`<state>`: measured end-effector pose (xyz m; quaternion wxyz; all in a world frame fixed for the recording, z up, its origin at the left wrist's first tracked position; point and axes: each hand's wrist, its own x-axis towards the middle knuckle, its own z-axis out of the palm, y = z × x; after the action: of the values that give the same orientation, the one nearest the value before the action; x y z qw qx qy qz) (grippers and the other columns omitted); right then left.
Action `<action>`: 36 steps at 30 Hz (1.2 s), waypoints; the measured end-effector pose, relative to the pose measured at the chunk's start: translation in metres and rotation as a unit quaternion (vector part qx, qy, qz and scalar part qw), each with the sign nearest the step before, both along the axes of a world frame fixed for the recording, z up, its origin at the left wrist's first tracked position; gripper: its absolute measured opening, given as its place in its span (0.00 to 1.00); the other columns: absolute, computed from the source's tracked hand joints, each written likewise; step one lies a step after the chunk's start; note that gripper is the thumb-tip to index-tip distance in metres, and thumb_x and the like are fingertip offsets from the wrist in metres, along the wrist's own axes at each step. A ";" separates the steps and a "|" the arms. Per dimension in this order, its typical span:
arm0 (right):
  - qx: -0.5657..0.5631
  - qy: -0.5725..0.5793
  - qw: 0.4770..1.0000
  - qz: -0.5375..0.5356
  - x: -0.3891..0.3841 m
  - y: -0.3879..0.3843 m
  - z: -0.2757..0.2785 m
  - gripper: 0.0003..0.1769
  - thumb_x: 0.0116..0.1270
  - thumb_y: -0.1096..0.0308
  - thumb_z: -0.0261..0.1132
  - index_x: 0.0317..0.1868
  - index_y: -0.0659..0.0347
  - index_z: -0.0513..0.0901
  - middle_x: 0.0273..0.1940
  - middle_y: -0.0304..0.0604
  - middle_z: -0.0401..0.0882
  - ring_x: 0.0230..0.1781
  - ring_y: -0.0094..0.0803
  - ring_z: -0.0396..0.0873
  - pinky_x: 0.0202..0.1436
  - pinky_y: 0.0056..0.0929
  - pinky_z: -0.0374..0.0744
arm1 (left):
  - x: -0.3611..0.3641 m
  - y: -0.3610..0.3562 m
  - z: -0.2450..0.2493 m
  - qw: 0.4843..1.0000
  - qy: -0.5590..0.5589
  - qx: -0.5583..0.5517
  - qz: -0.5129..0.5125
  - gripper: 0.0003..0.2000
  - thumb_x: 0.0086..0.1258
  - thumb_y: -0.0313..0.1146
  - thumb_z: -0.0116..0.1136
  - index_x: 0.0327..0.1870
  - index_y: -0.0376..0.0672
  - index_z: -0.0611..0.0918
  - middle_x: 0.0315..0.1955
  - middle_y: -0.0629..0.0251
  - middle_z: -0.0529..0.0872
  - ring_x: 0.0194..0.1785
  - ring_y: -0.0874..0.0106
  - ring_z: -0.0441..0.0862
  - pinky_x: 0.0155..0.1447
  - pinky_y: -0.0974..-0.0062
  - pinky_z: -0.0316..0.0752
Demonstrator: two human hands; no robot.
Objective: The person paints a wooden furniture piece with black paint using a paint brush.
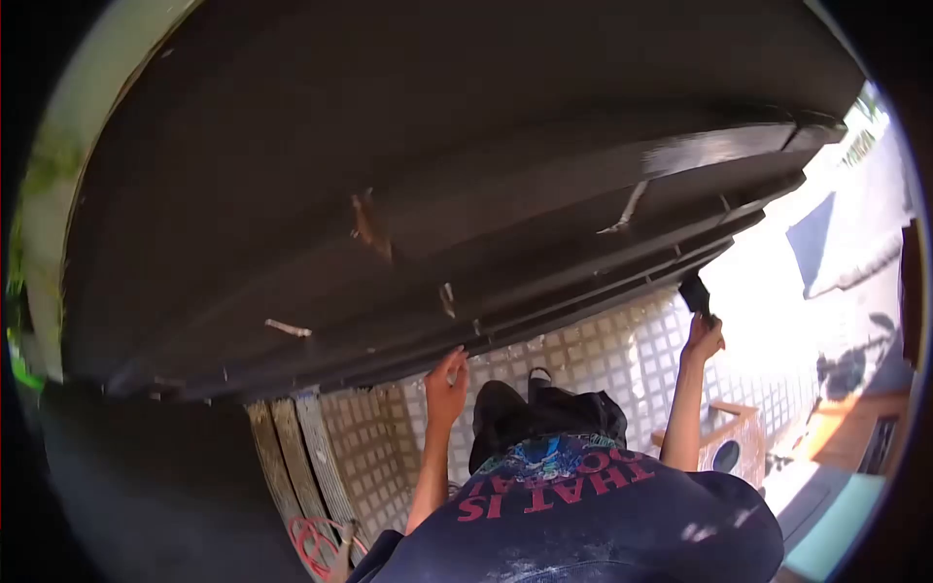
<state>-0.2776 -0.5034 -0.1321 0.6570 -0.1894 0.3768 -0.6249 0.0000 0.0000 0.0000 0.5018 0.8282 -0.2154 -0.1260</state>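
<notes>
A wall of dark overlapping boards (292,223) fills the upper view, with a glossy patch near its right end. My left hand (446,391) is raised to the lower edge of the boards, its fingers loosely bent and apart, holding nothing. Out to the right, my right hand (705,340) is closed around the handle of a wide black paintbrush (694,294). The brush head points up, close to the right end of the boards. Pale scraps (288,328) and a brown leaf-like piece (371,225) show against the dark surface.
Square paving tiles (573,360) cover the ground around my feet. Weathered planks (292,457) and a red looped cord (311,544) lie at the lower left. A wooden box with a round dark opening (734,452) stands at the right, near a pale green surface (836,525).
</notes>
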 end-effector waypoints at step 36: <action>-0.588 0.283 0.756 0.052 0.181 0.215 0.344 0.15 0.60 0.69 0.78 0.45 0.69 0.90 0.37 0.47 0.85 0.32 0.31 0.86 0.34 0.25 0.82 | 0.061 -0.087 0.207 0.848 0.172 -0.424 -0.265 0.52 0.61 0.36 0.64 0.82 0.32 0.45 0.82 0.50 0.51 0.79 0.44 0.61 0.70 0.54 0.72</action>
<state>-0.0965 -0.2887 0.2123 0.3110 -0.7260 0.0936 -0.6061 0.0612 -0.0868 0.2069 0.7809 0.4107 -0.3697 -0.2911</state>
